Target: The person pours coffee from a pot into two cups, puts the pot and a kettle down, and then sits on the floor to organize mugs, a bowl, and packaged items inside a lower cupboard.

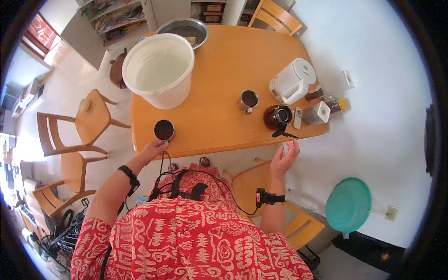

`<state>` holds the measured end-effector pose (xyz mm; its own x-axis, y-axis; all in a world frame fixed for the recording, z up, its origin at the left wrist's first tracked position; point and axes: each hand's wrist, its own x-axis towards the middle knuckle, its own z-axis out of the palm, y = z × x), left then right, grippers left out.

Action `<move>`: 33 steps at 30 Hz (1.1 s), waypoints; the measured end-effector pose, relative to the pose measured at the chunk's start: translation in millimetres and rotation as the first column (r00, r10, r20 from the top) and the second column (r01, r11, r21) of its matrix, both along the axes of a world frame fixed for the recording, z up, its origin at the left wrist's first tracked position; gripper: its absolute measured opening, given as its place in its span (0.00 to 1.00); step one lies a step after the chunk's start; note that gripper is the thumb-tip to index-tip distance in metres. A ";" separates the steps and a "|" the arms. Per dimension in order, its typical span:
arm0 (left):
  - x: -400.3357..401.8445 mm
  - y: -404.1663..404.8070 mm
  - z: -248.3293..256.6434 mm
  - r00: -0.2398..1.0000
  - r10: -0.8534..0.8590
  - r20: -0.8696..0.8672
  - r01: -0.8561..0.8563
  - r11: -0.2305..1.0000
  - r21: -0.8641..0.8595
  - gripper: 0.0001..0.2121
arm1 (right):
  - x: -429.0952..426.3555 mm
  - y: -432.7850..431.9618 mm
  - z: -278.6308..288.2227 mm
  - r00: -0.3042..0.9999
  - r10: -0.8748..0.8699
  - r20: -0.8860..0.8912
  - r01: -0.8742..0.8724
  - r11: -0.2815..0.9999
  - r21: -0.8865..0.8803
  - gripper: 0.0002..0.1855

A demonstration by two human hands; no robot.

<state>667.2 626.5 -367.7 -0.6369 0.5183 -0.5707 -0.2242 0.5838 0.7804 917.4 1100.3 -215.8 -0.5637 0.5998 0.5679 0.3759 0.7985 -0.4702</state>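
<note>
At the table's near left corner stands a metal mug [163, 130] with dark liquid inside. My left hand [154, 151] has its fingers closed on the mug's handle. Beyond the near right edge, my right hand [285, 159] is raised with fingers bent. A pale patch shows between thumb and fingers; whether it is an object or background is unclear. Just ahead of that hand is a glass coffee pot [273, 118] of dark liquid, its black handle towards me. A second metal mug [249, 99], also holding dark liquid, stands left of the pot.
A large white bucket [175, 94] of liquid and a metal basin [203, 29] occupy the table's left side. Right of the pot are a white electric kettle [285, 82], a remote control [298, 118] and several containers. A wooden chair [250, 182] stands close on my right. Cables [161, 175] hang before me.
</note>
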 end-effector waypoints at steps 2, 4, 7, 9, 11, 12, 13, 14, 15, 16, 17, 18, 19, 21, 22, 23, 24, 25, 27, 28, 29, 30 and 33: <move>3.6 11.9 11.3 0.996 0.082 0.031 -0.083 0.996 0.039 0.15 | -1.6 -10.9 -5.2 1.000 0.016 0.013 -0.016 1.000 -0.019 0.13; 3.5 12.3 4.4 0.985 0.164 0.048 -0.167 0.984 0.067 0.16 | -4.6 -20.3 -6.2 0.999 0.033 0.035 -0.032 0.999 -0.029 0.14; 4.1 14.9 -7.4 0.950 0.282 0.137 -0.299 0.945 0.130 0.18 | -4.5 -34.8 -8.2 0.997 0.058 0.047 -0.053 0.993 -0.101 0.14; 6.7 16.4 -1.7 0.935 0.304 0.180 -0.326 0.940 0.103 0.17 | -5.9 -45.8 -13.1 0.996 0.078 0.040 -0.070 0.983 -0.169 0.14; 9.0 17.6 7.3 0.922 0.329 0.205 -0.349 0.934 0.074 0.17 | -9.8 -57.8 -23.4 0.979 0.143 0.147 -0.125 0.984 -0.126 0.14; 10.4 9.1 5.0 0.924 0.326 0.199 -0.348 0.933 0.087 0.16 | -19.3 -66.9 -26.2 0.967 0.184 0.178 -0.165 0.979 -0.119 0.14; 11.3 6.9 4.1 0.927 0.319 0.196 -0.341 0.936 0.089 0.16 | -31.1 -84.1 -31.7 0.930 0.317 0.189 -0.279 0.939 -0.199 0.14; 12.2 3.7 3.4 0.929 0.314 0.193 -0.336 0.937 0.092 0.15 | -45.2 -103.4 -38.9 0.886 0.413 0.210 -0.362 0.900 -0.244 0.15; 14.7 2.0 5.3 0.919 0.341 0.200 -0.370 0.919 0.134 0.15 | -58.8 -122.2 -47.5 0.832 0.507 0.225 -0.438 0.850 -0.294 0.15; 16.2 2.4 8.8 0.914 0.352 0.202 -0.385 0.910 0.155 0.15 | -70.7 -140.1 -59.8 0.787 0.559 0.261 -0.481 0.821 -0.307 0.16; 20.1 -3.1 10.7 0.902 0.380 0.205 -0.416 0.893 0.173 0.14 | -82.1 -158.1 -61.6 0.713 0.653 0.255 -0.459 0.710 -0.533 0.18; 21.9 -3.2 14.0 0.917 0.368 0.157 -0.388 0.913 0.128 0.14 | -91.7 -173.6 -72.0 0.664 0.716 0.215 -0.433 0.603 -0.670 0.19; 24.7 -8.2 13.3 0.920 0.371 0.131 -0.384 0.917 0.103 0.13 | -102.0 -190.1 -82.9 0.621 0.765 0.171 -0.381 0.485 -0.787 0.21; 27.9 -17.6 4.4 0.949 0.314 0.027 -0.315 0.945 0.085 0.13 | -119.8 -214.7 -132.1 0.604 0.789 0.109 -0.365 0.396 -0.843 0.22; 29.7 -26.7 -4.8 0.957 0.290 -0.013 -0.288 0.954 0.083 0.14 | -129.9 -226.1 -152.3 0.584 0.809 0.070 -0.321 0.309 -0.895 0.22; 34.4 -41.6 -16.3 0.959 0.279 -0.053 -0.275 0.959 0.074 0.14 | -141.2 -237.9 -156.2 0.560 0.827 0.043 -0.301 0.251 -0.920 0.22; 39.3 -53.4 -24.4 0.953 0.304 -0.016 -0.301 0.949 0.093 0.14 | -151.8 -247.3 -158.4 0.543 0.839 0.019 -0.277 0.200 -0.940 0.22; 48.1 -68.7 -25.9 0.942 0.336 0.000 -0.335 0.937 0.098 0.14 | -162.8 -257.8 -150.3 0.590 0.807 -0.031 -0.091 0.029 -0.995 0.23; 63.1 -90.2 -23.7 0.919 0.394 0.010 -0.394 0.918 0.040 0.15 | -175.6 -269.8 -136.6 0.633 0.772 -0.059 0.095 -0.153 -0.984 0.24; 71.0 -97.1 -20.8 0.910 0.416 0.005 -0.416 0.910 0.006 0.15 | -177.6 -272.7 -138.0 0.683 0.718 -0.132 0.118 -0.287 -0.951 0.23; 78.5 -104.7 -17.4 0.900 0.436 -0.001 -0.436 0.900 -0.027 0.15 | -179.6 -274.1 -139.4 0.705 0.690 -0.166 0.127 -0.354 -0.927 0.22; 85.9 -111.7 -15.5 0.857 0.511 0.061 -0.510 0.859 -0.035 0.15 | -181.1 -275.1 -143.9 0.725 0.660 -0.196 0.137 -0.418 -0.898 0.21; 106.6 -135.0 -11.7 0.787 0.605 0.117 -0.603 0.796 -0.060 0.16 | -185.9 -272.2 -153.7 0.757 0.596 -0.269 0.102 -0.514 -0.852 0.16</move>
